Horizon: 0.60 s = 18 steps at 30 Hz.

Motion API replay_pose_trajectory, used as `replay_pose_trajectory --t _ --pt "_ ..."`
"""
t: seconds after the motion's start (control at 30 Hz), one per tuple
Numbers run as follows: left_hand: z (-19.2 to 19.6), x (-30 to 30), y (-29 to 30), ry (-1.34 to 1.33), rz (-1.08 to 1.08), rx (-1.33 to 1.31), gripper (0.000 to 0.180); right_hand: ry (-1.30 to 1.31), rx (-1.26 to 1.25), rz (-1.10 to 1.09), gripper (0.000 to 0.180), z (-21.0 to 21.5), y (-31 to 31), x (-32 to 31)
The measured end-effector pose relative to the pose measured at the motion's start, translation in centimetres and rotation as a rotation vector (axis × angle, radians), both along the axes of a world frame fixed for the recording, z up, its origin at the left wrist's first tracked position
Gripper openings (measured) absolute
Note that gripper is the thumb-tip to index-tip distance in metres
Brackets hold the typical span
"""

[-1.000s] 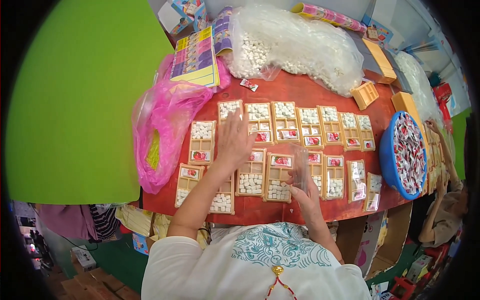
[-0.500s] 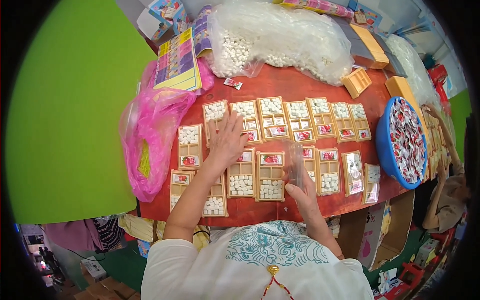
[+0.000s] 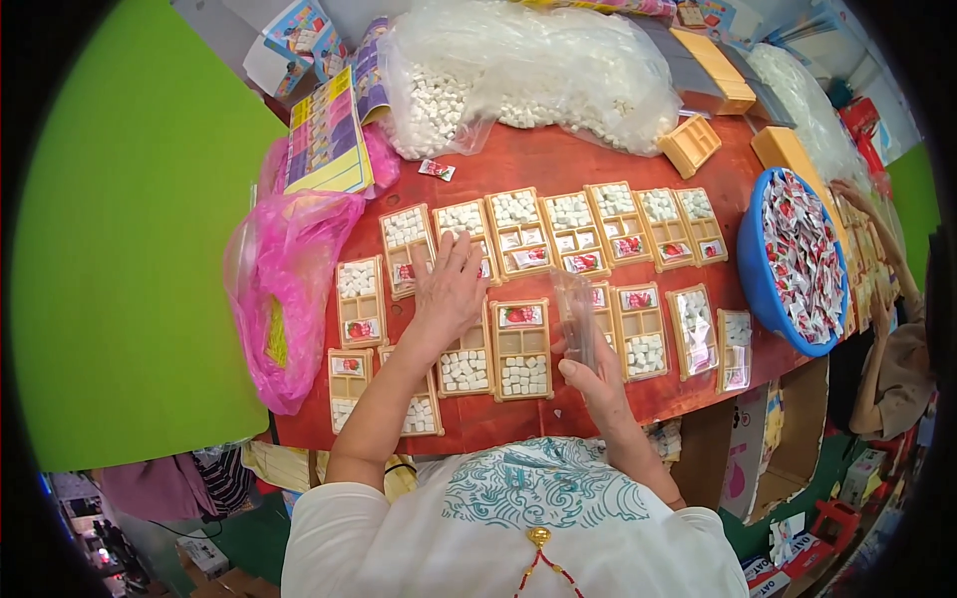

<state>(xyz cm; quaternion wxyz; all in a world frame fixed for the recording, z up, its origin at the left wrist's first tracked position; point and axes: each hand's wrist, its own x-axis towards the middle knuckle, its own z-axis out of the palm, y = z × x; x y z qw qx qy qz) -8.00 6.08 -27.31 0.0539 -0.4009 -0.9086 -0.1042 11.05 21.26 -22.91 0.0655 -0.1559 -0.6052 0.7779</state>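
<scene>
My left hand (image 3: pixel 449 297) reaches over the back row of beige compartment trays, fingers stretched out across the lower part of a tray (image 3: pixel 460 217) with small white cubes in its far section. Nothing shows in its grip, though its underside is hidden. My right hand (image 3: pixel 595 377) is closed round a stack of clear plastic lids (image 3: pixel 575 314), held upright above the front row. Just left of it lies a tray (image 3: pixel 521 349) with a red-and-white sachet at its far end and cubes at its near end. Two trays at the front right, one a covered tray (image 3: pixel 695 331), have shiny clear covers.
A blue basin (image 3: pixel 755 274) full of sachets stands at the right. Along the back lies a big clear bag of white cubes (image 3: pixel 528 70), near an empty tray (image 3: pixel 690 147). A pink plastic bag (image 3: pixel 289 289) sits left. Another person's arm (image 3: pixel 882 339) is at far right.
The whole view has shifted, so the trays sit further left in it. My left hand has moved slightly right relative to the trays. My right hand still holds the lids.
</scene>
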Motion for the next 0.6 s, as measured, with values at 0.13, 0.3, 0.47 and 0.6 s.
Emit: replay_pose_trajectory --t 0.13,0.3,0.47,0.6 --pt "2.9 1.9 1.5 0.065 -0.041 0.104 0.040 0.022 0.055 -0.031 0.074 -0.5 0.6 -0.6" --pt "7.5 6.8 3.2 -0.724 -0.324 0.578 0.029 0.025 0.271 -0.035 0.075 -2.0 1.4 -0.8" --pt "6.6 8.0 4.8 -1.338 -0.246 0.767 0.018 0.118 0.258 -0.073 0.074 -2.3 1.3 -1.2" --pt "6.1 8.0 5.0 -1.561 -0.257 0.917 0.013 0.131 0.155 -0.060 0.071 -2.1 0.9 -1.2"
